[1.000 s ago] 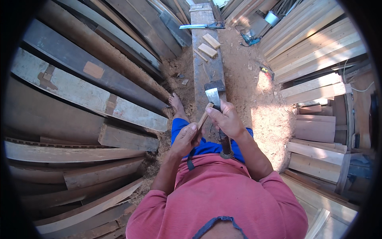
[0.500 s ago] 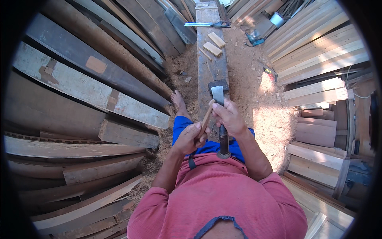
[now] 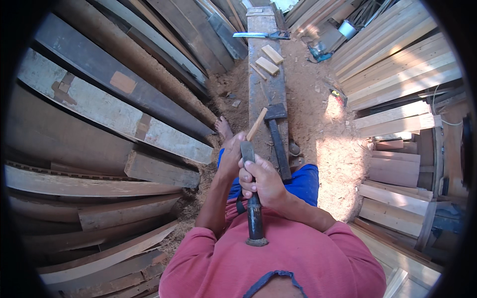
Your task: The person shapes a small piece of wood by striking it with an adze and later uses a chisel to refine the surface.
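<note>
My right hand (image 3: pixel 262 181) is wrapped round a wide chisel (image 3: pixel 255 218), its dark handle pointing back toward my shirt and its steel blade away from me. Beside the blade, my left hand (image 3: pixel 230 158) grips a slim strip of wood (image 3: pixel 257 123), whose far end sticks out over the bench (image 3: pixel 265 92). Blade and left hand overlap here, so I cannot tell whether the edge touches the strip. A mallet (image 3: pixel 278 144) with a dark square head lies on the bench between my legs, just beyond my right hand.
Farther along the bench lie two pale wood blocks (image 3: pixel 267 65), a thin stick (image 3: pixel 258 72) and a handsaw (image 3: pixel 261 35). Stacked boards (image 3: pixel 114 114) line the left, lighter planks (image 3: pixel 392 64) the right. On the shavings-covered floor are a blue power tool (image 3: pixel 319 53) and a red-and-yellow tool (image 3: pixel 338 96).
The chisel has come back toward my body and left, and my right hand now wraps round it. My left hand has moved forward with the strip. The mallet's handle is now uncovered.
</note>
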{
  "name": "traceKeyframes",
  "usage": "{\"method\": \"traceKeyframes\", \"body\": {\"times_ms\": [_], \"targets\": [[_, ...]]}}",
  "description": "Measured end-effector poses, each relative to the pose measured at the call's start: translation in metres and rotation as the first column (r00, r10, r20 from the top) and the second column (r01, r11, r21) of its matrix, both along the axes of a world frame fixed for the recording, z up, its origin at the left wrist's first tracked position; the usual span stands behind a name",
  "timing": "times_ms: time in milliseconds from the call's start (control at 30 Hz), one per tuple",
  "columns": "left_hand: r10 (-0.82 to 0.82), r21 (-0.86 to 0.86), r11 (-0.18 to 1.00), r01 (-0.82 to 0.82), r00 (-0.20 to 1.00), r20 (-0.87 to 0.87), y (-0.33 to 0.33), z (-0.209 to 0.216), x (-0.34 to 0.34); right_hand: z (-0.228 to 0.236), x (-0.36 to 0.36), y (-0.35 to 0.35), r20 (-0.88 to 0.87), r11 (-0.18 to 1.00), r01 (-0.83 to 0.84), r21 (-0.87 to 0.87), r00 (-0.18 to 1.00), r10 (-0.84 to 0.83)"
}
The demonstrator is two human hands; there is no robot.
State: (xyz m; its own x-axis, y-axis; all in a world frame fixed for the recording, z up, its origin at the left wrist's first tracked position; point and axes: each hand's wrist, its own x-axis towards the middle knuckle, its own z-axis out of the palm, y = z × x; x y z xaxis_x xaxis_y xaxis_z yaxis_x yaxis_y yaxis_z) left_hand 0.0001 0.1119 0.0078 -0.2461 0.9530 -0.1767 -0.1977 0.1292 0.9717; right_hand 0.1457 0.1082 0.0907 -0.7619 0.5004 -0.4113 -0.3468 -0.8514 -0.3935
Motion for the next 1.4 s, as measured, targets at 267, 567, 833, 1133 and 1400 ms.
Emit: {"method": "traceKeyframes", "body": {"times_ms": [267, 567, 833, 1133, 1400], "targets": [[0.035, 0.137, 0.99, 0.005, 0.957, -0.287, -0.028, 0.053, 0.011, 0.024, 0.007, -0.008, 0.061, 0.984, -0.048, 0.169, 0.997, 0.038], [0.055, -0.214, 0.976, 0.036, 0.912, 0.407, -0.096, 0.005, 0.034, 0.029, 0.059, 0.02, 0.119, 0.914, 0.258, 0.315, 0.944, -0.308], [0.157, -0.199, 0.978, -0.063, 0.849, 0.504, 0.013, 0.031, 0.017, 0.01, 0.002, 0.024, 0.037, 0.998, 0.036, 0.056, 0.999, -0.038], [-0.06, 0.134, 0.986, 0.095, 0.967, -0.246, -0.017, 0.037, 0.001, 0.022, 0.007, -0.006, 0.03, 0.984, -0.062, 0.166, 0.998, 0.058], [-0.185, 0.028, 0.977, 0.212, 0.903, -0.388, -0.046, 0.048, 0.016, 0.013, 0.028, -0.007, 0.073, 0.979, 0.085, 0.187, 0.992, -0.1]]}}
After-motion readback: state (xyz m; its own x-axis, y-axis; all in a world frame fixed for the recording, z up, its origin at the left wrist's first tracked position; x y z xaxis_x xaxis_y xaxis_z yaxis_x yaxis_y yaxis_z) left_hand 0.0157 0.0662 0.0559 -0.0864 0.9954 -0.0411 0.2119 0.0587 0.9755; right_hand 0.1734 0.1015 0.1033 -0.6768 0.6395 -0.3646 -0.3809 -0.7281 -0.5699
